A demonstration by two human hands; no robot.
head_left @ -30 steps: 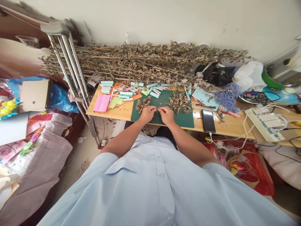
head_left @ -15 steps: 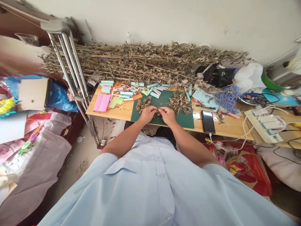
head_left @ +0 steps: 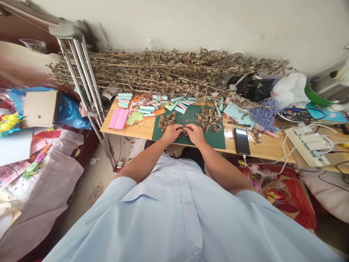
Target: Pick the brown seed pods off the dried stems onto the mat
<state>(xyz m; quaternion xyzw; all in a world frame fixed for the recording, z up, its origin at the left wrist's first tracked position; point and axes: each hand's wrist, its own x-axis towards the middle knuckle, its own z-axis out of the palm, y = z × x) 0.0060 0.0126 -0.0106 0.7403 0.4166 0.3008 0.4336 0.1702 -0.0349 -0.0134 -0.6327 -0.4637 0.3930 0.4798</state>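
Over the front of a dark green mat (head_left: 188, 113), my left hand (head_left: 171, 134) and my right hand (head_left: 194, 134) meet with fingertips pinched together. Between them is a small bit of brown dried leaves (head_left: 184, 130), mostly hidden by the fingers. Just beyond my left hand lies a cluster of rolled balls of dried leaf (head_left: 167, 120). A loose heap of dried leaves (head_left: 208, 120) sits beyond and to the right of my right hand.
Long dried leafy stalks (head_left: 169, 69) lie along the wall. Rolled blue and pink papers (head_left: 147, 108) and a pink sheet stack (head_left: 119, 118) are at left. A phone (head_left: 241, 141) on a cable, purple yarn (head_left: 264, 112) and a power strip (head_left: 307, 145) are at right. Crutches (head_left: 87, 80) stand at left.
Both hands stay in nearly the same place, with fingertips still together around the bit of leaves. The whole view has shifted very slightly.
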